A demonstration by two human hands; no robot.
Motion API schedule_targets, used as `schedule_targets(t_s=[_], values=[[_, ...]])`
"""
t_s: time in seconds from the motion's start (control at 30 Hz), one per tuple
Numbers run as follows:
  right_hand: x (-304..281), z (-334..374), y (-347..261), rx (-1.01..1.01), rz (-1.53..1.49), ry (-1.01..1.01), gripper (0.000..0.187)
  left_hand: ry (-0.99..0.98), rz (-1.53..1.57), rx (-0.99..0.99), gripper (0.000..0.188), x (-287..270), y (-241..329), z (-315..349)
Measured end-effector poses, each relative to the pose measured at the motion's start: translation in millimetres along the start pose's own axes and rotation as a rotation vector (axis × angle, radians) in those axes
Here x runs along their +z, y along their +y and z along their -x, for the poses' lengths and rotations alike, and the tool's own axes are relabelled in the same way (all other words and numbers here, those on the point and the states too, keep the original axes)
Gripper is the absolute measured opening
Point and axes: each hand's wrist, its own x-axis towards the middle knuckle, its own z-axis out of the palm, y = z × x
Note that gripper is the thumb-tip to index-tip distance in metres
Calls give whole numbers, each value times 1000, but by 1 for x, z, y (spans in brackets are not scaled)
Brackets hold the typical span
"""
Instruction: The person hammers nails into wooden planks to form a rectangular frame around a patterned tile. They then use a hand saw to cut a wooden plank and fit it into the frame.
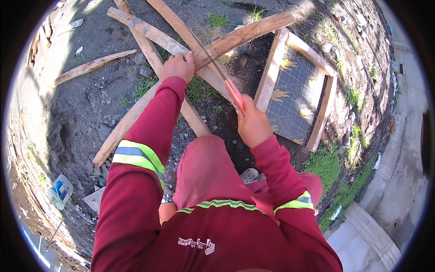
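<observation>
- Maroon trousers [204, 170] bend at the knee nearest us, just behind the work.
- Our right hand [253, 123] has its fingers wrapped round the red handle of the handsaw [234, 96].
- Our left hand [176, 68] curls its fingers over the plank [251, 36] near the blade, holding it steady, we judge.
- That plank lies slantwise across crossed timbers [156, 35], reaching away to our upper right.
- Since the blade sits across the plank and no severed piece shows there, we judge the cut under way and unfinished; its depth we cannot tell. Sawing through is what seems left.
- Right of the saw and apart from it, a dark panel [294, 102] lies edged with wooden strips.
- Farther off to our left, a loose stick [95, 67] lies on the dirt.
</observation>
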Motion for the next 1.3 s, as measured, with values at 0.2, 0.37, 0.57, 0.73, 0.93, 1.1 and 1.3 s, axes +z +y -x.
schedule_targets(t_s=[0.2,0.37,0.57,0.73,0.93,1.1,1.3], values=[[-48,93,5,112,61,-66,52,20,-48,13,50,12,-4,2],[20,-45,1,-121,-7,71,34,29,-42,7,50,0,2,-1],[-29,85,27,-90,-4,72,53,25,-27,21,51,7,-4,-2],[-34,37,-7,-21,41,-9,39,19,-29,18,51,9,-4,-4],[11,-18,5,-154,-48,106,26,-7,-47,-1,50,-1,0,6],[-51,110,13,4,-55,41,44,34,-31,11,48,12,-5,-1],[16,-44,1,-50,34,21,26,23,-51,22,50,2,2,-1]])
